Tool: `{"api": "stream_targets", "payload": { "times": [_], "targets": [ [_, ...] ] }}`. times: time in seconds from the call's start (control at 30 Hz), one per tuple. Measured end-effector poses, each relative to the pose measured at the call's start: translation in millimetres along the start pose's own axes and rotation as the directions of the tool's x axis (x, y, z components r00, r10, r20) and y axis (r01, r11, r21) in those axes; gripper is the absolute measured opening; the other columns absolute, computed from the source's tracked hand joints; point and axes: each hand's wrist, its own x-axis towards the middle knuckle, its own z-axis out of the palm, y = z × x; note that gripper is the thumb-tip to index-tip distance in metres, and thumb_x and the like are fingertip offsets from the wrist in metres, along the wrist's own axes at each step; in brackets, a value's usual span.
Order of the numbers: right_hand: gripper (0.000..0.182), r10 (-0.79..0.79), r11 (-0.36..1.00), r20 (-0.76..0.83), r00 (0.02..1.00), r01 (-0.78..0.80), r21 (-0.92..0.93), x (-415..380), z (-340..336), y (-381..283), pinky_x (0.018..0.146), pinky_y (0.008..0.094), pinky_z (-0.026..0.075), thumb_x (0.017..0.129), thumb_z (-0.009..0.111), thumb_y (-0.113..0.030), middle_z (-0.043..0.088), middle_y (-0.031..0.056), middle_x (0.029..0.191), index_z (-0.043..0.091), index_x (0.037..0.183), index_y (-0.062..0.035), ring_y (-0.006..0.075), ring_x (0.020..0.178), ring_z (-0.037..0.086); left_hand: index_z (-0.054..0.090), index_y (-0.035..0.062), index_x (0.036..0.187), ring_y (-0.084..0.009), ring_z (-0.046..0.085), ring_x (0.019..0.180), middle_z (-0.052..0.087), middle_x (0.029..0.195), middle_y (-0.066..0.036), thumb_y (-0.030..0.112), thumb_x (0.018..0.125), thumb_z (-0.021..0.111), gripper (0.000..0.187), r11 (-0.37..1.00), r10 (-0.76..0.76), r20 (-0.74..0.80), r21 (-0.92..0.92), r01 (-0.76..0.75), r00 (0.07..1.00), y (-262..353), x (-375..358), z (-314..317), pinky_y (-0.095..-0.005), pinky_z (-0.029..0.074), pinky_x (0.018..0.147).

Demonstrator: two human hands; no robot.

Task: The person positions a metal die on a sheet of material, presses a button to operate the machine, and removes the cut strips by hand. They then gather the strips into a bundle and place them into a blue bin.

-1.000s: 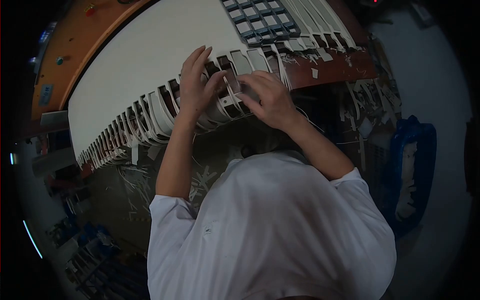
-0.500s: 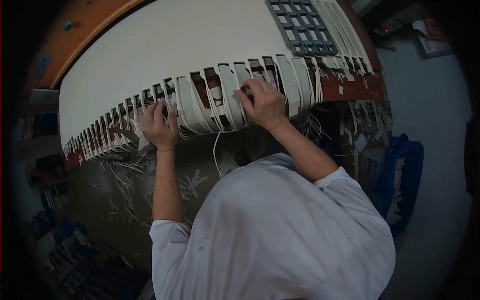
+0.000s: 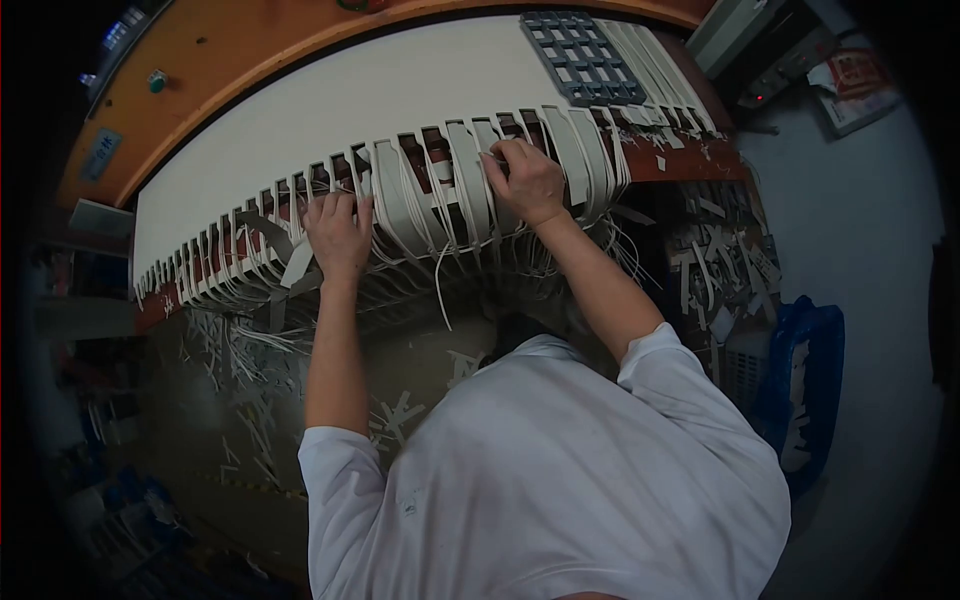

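Note:
A large white sheet (image 3: 330,110) lies on the table, its near side cut into narrow strips that bend down over the edge. My left hand (image 3: 340,238) rests on the strips left of the middle, fingers curled over them; what lies under the fingertips is hidden. My right hand (image 3: 530,182) is further right, thumb and fingers closing around a pale strip (image 3: 489,185) at the slots. Between my hands hang wider pale strips (image 3: 400,205) and thin white cords of material. A loose grey-white offcut (image 3: 297,266) sticks out beside my left hand.
A dark grey plastic grid (image 3: 583,58) lies on the sheet at the back right. Scraps (image 3: 715,250) are heaped below the table's right end, and more offcuts (image 3: 398,412) litter the floor. A blue bag (image 3: 825,370) hangs on a basket at right. An orange panel (image 3: 230,60) runs behind.
The view has shifted, showing more of the table's far side. My left hand has turned slightly and sits a little further right over the strips; my right hand stays at nearly the same strips.

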Motion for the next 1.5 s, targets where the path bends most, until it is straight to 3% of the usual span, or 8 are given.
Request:
{"api": "stream_targets", "payload": {
  "times": [0.43, 0.73, 0.83, 0.97, 1.07, 1.17, 1.3, 1.5],
  "targets": [
    [0.016, -0.02, 0.998, -0.055, 0.998, 0.023, 0.06, -14, -4, -1, 0.066, 0.041, 0.054, 0.09, 0.071, -0.024, 0.067, 0.0069, 0.086, 0.065, 0.088, -0.0094, 0.0295, 0.078, 0.068, 0.062, 0.0003, 0.113, -0.0411, 0.051, 0.118, 0.06, 0.113, -0.018, 0.023, 0.096, 0.066, 0.028, 0.993, -0.093, -0.089, -0.078, 0.086, 0.992, 13, -46, 10, -0.052, 0.04, 0.103],
    [0.033, 0.162, 0.966, 0.21, 0.964, -0.198, 0.165, 0, -23, 3, 0.079, 0.0385, 0.054, 0.097, 0.065, -0.032, 0.073, 0.0129, 0.1, 0.071, 0.113, -0.004, 0.0271, 0.085, 0.07, 0.061, 0.0007, 0.119, -0.0392, 0.05, 0.121, 0.061, 0.118, -0.017, 0.023, 0.097, 0.065, 0.032, 0.988, -0.085, -0.096, -0.138, 0.071, 0.992, 13, -53, 11, -0.0508, 0.038, 0.105],
    [0.035, 0.121, 0.964, 0.085, 0.989, -0.137, 0.227, 47, -58, -28, 0.081, 0.0419, 0.054, 0.096, 0.064, -0.035, 0.073, 0.0158, 0.102, 0.072, 0.109, -0.004, 0.0322, 0.09, 0.071, 0.061, 0.0003, 0.118, -0.039, 0.049, 0.121, 0.061, 0.118, -0.017, 0.023, 0.096, 0.066, 0.032, 0.991, -0.084, -0.155, -0.112, 0.067, 0.984, 15, -54, 16, -0.0508, 0.038, 0.105],
    [0.038, 0.107, 0.957, -0.128, 0.986, -0.067, 0.281, 127, -94, -48, 0.076, 0.0409, 0.054, 0.095, 0.067, -0.04, 0.074, 0.0128, 0.085, 0.073, 0.101, -0.0032, 0.0294, 0.08, 0.072, 0.061, 0.0, 0.117, -0.0395, 0.051, 0.112, 0.059, 0.112, -0.018, 0.022, 0.097, 0.064, 0.029, 0.993, -0.036, -0.21, -0.116, 0.011, 0.977, 16, -54, 16, -0.0504, 0.039, 0.1],
    [0.038, 0.125, 0.951, -0.037, 0.992, -0.109, 0.29, 158, -98, -38, 0.076, 0.0409, 0.054, 0.094, 0.068, -0.04, 0.074, 0.0129, 0.082, 0.073, 0.099, -0.0025, 0.0297, 0.076, 0.072, 0.061, 0.0004, 0.118, -0.039, 0.05, 0.12, 0.06, 0.117, -0.017, 0.021, 0.095, 0.067, 0.031, 0.99, -0.078, -0.18, -0.131, 0.055, 0.981, 16, -54, 17, -0.0504, 0.038, 0.104],
    [0.036, 0.115, 0.924, -0.122, 0.986, -0.061, 0.376, 114, -80, -33, 0.076, 0.0411, 0.054, 0.094, 0.069, -0.038, 0.074, 0.0134, 0.086, 0.073, 0.099, -0.0029, 0.0295, 0.079, 0.072, 0.061, 0.0005, 0.118, -0.0388, 0.049, 0.12, 0.06, 0.117, -0.017, 0.021, 0.095, 0.067, 0.031, 0.991, -0.065, -0.183, -0.13, 0.041, 0.981, 14, -54, 19, -0.0508, 0.038, 0.105],
    [0.033, 0.128, 0.963, 0.136, 0.982, -0.156, 0.218, 15, -17, 5, 0.077, 0.0352, 0.055, 0.095, 0.07, -0.032, 0.073, 0.0126, 0.098, 0.07, 0.106, -0.0011, 0.0227, 0.088, 0.071, 0.061, 0.0006, 0.118, -0.039, 0.049, 0.121, 0.06, 0.117, -0.017, 0.021, 0.095, 0.067, 0.031, 0.994, -0.064, -0.188, -0.101, 0.045, 0.98, 13, -53, 19, -0.0513, 0.038, 0.105],
    [0.037, 0.076, 0.991, 0.052, 0.996, -0.081, 0.104, -27, -7, -4, 0.082, 0.0452, 0.053, 0.093, 0.07, -0.035, 0.068, 0.0171, 0.104, 0.067, 0.106, -0.0007, 0.0357, 0.095, 0.067, 0.062, 0.0003, 0.117, -0.0394, 0.049, 0.12, 0.06, 0.117, -0.017, 0.023, 0.096, 0.067, 0.031, 0.994, -0.045, -0.165, -0.108, 0.027, 0.985, 8, -53, 21, -0.0508, 0.038, 0.105]
  ]
}}
